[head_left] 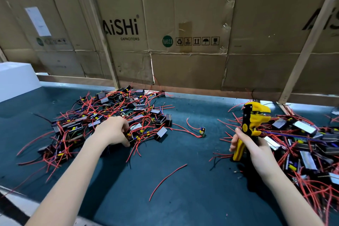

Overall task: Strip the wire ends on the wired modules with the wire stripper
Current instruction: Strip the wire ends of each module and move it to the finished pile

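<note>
Two bare forearms reach forward over a dark teal desk [183,198]. Nearest the viewer, a loose red wire [167,180] lies alone on the desk surface between the arms. The right hand [251,147] is wrapped around the handles of a yellow-and-black wire stripper [252,126], fingers curled round the yellow grip; the tool stands upright with its head uppermost, just beside the left edge of the right-hand pile of modules [302,145]. That pile, black cases with silvery faces tangled in red wires, fills the right side of the desk and runs out of frame. The left hand [113,131] rests on the near edge of the left-hand pile of modules [110,113], fingers curled down into the tangle and pinching at one black module [133,138]; how firmly it is held cannot be told, since the fingertips are partly hidden by wires. Between the two piles, well apart from both, a small bare circuit board [202,131] with a yellow part and red leads lies on the desk. At far left stands a white block [16,79]. Behind the desk, a wooden frame [308,42] carries flattened cardboard panels [192,24], one printed "AiSHi CAPACITORS" with handling symbols.
</note>
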Action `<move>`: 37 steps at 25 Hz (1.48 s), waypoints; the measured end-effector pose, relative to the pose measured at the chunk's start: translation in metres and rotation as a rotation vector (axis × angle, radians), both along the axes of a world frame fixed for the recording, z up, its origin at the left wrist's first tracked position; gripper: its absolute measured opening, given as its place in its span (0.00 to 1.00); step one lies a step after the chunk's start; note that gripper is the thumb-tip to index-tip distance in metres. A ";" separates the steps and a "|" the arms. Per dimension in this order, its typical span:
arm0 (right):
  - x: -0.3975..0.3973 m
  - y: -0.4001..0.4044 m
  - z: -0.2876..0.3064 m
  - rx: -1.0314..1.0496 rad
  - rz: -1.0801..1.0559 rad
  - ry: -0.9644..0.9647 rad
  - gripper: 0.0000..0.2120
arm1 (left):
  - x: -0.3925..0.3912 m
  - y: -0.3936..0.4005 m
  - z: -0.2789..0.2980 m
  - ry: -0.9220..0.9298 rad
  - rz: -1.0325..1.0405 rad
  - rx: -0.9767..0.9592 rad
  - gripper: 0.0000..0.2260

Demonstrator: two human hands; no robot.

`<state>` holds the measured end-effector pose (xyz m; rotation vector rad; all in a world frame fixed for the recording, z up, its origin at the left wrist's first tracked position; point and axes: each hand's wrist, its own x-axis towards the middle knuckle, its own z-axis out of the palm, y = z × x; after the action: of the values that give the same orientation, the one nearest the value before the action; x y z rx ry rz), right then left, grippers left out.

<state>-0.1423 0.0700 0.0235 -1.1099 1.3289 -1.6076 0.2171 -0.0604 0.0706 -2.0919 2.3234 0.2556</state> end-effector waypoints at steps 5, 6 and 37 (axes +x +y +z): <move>0.000 0.001 0.000 0.001 -0.007 -0.003 0.16 | 0.000 -0.004 -0.002 0.089 -0.039 0.075 0.24; -0.001 0.001 0.000 0.000 -0.007 -0.008 0.15 | -0.001 -0.005 0.000 0.094 -0.034 0.092 0.24; -0.001 0.002 -0.004 -0.011 0.009 0.004 0.13 | -0.027 0.061 0.100 0.484 -0.006 -0.852 0.09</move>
<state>-0.1429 0.0715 0.0196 -1.1247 1.3169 -1.6089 0.1902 0.0006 0.1702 -2.5721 3.1212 -0.3453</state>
